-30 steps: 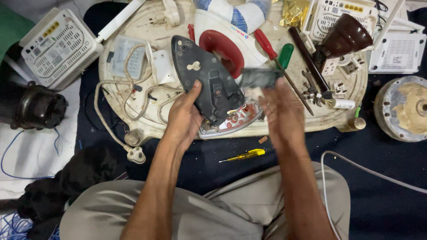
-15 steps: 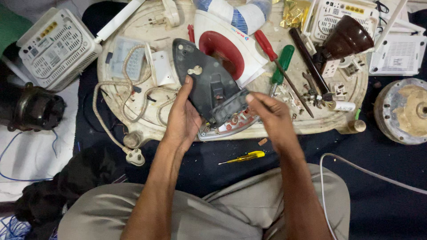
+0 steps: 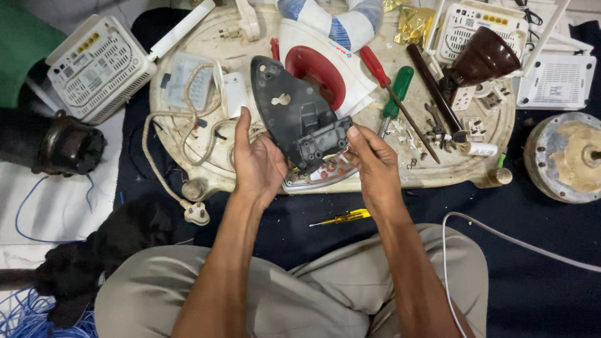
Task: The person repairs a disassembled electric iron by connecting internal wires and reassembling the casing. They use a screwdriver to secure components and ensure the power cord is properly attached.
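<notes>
A dark grey iron-shaped plastic cover [image 3: 294, 112] is tilted up over a metal soleplate [image 3: 319, 178] on a round pale board [image 3: 206, 181]. My left hand [image 3: 256, 159] holds the cover's left side, thumb along its edge. Gripping the cover's rear lower corner near the red wiring is my right hand [image 3: 372, 166]. A white and red iron housing [image 3: 322, 66] lies just behind the cover.
On the board lie a red-handled screwdriver [image 3: 375, 66], a green-handled screwdriver [image 3: 397, 87], a cream cord with plug [image 3: 197, 213] and small metal parts. White router boxes [image 3: 97, 66] sit left and right. A yellow tester [image 3: 344, 218] lies on dark cloth; a motor part [image 3: 563, 156] lies right.
My right hand has moved left from the board onto the cover's rear corner. The cover has tipped a little more upright over the soleplate.
</notes>
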